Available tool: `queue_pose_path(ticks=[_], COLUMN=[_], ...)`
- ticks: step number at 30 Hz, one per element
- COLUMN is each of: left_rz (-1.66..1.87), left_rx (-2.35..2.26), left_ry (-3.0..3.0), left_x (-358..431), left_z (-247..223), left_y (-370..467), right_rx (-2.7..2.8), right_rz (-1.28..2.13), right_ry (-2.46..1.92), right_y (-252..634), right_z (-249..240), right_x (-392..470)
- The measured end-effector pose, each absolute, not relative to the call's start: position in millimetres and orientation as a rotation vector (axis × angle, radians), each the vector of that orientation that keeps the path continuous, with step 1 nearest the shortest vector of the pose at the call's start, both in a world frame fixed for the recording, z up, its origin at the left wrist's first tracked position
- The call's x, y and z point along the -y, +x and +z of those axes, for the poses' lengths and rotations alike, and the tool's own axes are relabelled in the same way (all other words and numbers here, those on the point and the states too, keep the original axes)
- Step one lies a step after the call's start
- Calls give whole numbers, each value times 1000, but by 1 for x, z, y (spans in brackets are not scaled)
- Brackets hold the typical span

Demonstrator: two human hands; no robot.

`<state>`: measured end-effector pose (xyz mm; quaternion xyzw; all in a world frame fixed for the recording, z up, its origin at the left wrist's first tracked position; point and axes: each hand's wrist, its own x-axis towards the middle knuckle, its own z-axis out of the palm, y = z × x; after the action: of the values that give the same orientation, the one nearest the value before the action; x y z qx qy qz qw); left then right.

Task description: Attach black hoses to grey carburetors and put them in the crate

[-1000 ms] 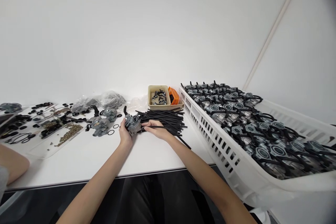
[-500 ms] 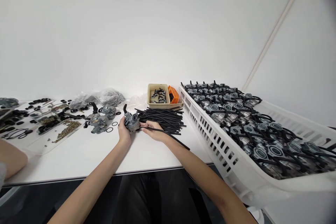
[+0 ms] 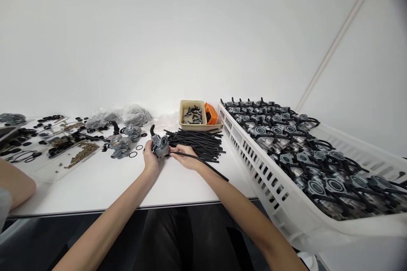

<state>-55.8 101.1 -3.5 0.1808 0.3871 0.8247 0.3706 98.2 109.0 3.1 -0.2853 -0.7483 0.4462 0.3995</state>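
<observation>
While the left hand (image 3: 150, 159) gripped a carburetor (image 3: 160, 147) and the right hand (image 3: 185, 157) pinched black tubing (image 3: 216, 171), misalignment risked a slip.

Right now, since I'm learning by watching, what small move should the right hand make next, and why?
Perhaps push the black hose gently toward the carburetor: the right hand pinches the hose close beside it, and the left hand grips the carburetor. I can't tell whether the hose is seated, so a light push seems sensible.
</observation>
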Motion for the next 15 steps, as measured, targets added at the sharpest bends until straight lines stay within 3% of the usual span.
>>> queue_pose_path(ticks=[7,15], left_rz=[2080,1963], left_rx=[-945,-840], left_ry=[406,388], left_x=[-102,-99], left_z=[-2,6], left_y=[-56,-54], right_rx=[1863,1543], right_rz=[1107,1313], right_ry=[-697,-599], right_y=[95,93], right_z=[1,16], right_x=[-111,-115])
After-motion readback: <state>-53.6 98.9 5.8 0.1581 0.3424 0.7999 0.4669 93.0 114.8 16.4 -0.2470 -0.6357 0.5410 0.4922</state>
